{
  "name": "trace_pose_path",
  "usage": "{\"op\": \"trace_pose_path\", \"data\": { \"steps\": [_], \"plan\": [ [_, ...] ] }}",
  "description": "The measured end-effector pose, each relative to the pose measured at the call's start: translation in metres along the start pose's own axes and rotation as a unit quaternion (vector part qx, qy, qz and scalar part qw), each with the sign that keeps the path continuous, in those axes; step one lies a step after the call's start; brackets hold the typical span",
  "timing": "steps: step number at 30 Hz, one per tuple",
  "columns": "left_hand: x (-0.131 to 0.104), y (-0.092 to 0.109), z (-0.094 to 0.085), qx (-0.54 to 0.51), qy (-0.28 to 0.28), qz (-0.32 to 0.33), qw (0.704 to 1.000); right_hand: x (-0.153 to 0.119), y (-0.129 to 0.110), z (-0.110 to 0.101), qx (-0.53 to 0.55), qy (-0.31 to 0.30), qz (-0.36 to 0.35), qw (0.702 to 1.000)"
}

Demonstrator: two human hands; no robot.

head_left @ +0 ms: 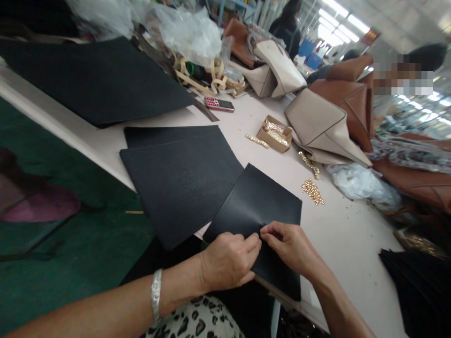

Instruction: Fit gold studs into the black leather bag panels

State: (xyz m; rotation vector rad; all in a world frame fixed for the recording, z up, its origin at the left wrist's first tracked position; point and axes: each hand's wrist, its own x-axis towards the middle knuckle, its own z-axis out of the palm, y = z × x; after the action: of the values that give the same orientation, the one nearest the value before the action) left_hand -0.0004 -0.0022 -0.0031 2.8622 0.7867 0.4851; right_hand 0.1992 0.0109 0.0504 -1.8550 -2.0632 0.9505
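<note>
A black leather panel (253, 197) lies at the table's front edge under both hands. My left hand (230, 260) is closed on the panel near its front edge, with its fingertips on the upper face. My right hand (291, 244) pinches thumb and forefinger together just beside the left fingertips. Whatever is between the right fingers is too small to make out. More black leather panels (183, 183) lie overlapping to the left. Small gold metal pieces (312, 191) form a loose pile beyond the right hand.
A cardboard box (281, 145) holds bagged gold pieces; gold strips (256, 141) (309, 165) lie beside it. A red phone (219, 104) sits further back. Beige (317, 119) and brown bags (347, 103) line the far side. Large black sheets (95, 80) cover the left; black pieces (419, 286) are stacked right.
</note>
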Motion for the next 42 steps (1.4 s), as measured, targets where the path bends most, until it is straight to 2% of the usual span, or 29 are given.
{"op": "trace_pose_path", "data": {
  "steps": [10, 15, 19, 25, 30, 36, 42],
  "plan": [
    [-0.001, -0.002, 0.002, -0.012, 0.004, 0.004, 1.000, 0.013, -0.008, -0.010, -0.008, -0.071, 0.035, 0.997],
    [0.000, -0.002, 0.002, -0.025, 0.007, 0.005, 1.000, 0.018, -0.003, -0.014, 0.014, -0.108, 0.023, 0.994],
    [0.000, -0.002, 0.002, -0.036, 0.004, 0.007, 0.999, 0.019, -0.002, -0.014, 0.026, -0.120, 0.030, 0.992],
    [-0.001, -0.003, 0.002, -0.045, 0.012, 0.009, 0.999, 0.019, -0.008, -0.016, -0.031, -0.115, 0.009, 0.993],
    [0.000, -0.004, 0.001, -0.052, 0.014, 0.008, 0.999, 0.020, -0.005, -0.018, 0.011, -0.138, 0.035, 0.990],
    [0.001, -0.004, 0.001, -0.054, 0.017, 0.005, 0.998, 0.025, -0.008, -0.017, -0.024, -0.146, 0.067, 0.987],
    [0.000, -0.004, 0.000, -0.062, 0.024, 0.005, 0.998, 0.028, -0.004, -0.022, 0.003, -0.177, 0.055, 0.983]
  ]
}}
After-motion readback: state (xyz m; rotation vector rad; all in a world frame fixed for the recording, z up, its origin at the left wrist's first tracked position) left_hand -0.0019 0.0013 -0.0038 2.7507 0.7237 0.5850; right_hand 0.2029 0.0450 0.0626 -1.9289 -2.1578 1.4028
